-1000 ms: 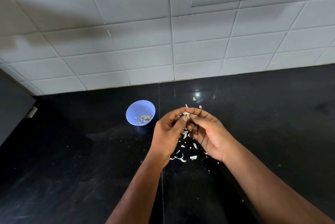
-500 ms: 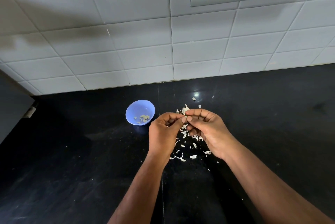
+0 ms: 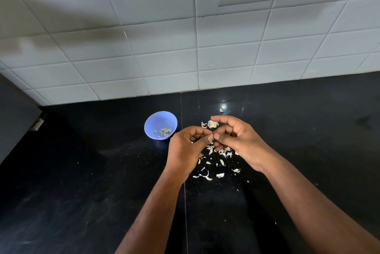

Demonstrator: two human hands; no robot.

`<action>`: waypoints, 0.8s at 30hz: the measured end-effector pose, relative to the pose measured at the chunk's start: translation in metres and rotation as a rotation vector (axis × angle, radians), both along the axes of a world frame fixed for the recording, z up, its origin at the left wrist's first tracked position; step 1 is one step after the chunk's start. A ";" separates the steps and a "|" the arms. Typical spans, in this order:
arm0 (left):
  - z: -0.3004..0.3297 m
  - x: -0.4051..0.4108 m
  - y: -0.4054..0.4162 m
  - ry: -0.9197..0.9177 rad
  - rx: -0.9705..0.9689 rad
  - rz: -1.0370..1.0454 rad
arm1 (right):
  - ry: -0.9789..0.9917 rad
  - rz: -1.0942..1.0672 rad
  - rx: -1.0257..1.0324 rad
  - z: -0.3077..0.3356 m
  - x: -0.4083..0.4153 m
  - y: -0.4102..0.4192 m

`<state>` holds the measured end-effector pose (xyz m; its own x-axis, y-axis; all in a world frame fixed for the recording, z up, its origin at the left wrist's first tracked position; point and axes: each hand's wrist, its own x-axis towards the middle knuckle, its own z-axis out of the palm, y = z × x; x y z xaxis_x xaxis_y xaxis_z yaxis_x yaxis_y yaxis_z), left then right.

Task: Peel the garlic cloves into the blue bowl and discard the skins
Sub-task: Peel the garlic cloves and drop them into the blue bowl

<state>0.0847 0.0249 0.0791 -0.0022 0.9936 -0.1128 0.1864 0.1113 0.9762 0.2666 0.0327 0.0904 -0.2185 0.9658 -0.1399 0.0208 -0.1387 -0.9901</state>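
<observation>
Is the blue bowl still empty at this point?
No. Several pale peeled garlic cloves lie in the bottom of the blue bowl, which stands on the black counter beside the left hand.

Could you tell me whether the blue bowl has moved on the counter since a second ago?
No. The blue bowl sits in the same spot just left of the counter seam, below the tiled wall.

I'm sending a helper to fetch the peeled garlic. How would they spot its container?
On the black countertop, below the tiled wall, stands a small blue bowl, left of the left hand. It is the only container there, holding pale cloves.
</observation>
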 end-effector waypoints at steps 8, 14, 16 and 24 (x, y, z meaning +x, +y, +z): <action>0.005 -0.001 0.001 -0.212 -0.020 0.017 | -0.020 0.011 0.078 0.012 -0.002 0.006; 0.000 0.003 0.002 0.048 0.051 -0.106 | 0.009 0.004 0.055 0.009 -0.005 0.006; -0.003 0.005 0.003 0.151 0.106 -0.120 | 0.038 -0.021 0.037 0.006 -0.007 0.004; -0.009 0.014 0.002 0.210 0.172 -0.069 | 0.312 -0.217 -0.138 -0.009 -0.024 0.000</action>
<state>0.0989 0.0264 0.0702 0.0603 0.9967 0.0536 0.3884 -0.0729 0.9186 0.2430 0.0325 0.0810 -0.0643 0.9709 -0.2307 -0.3219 -0.2390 -0.9161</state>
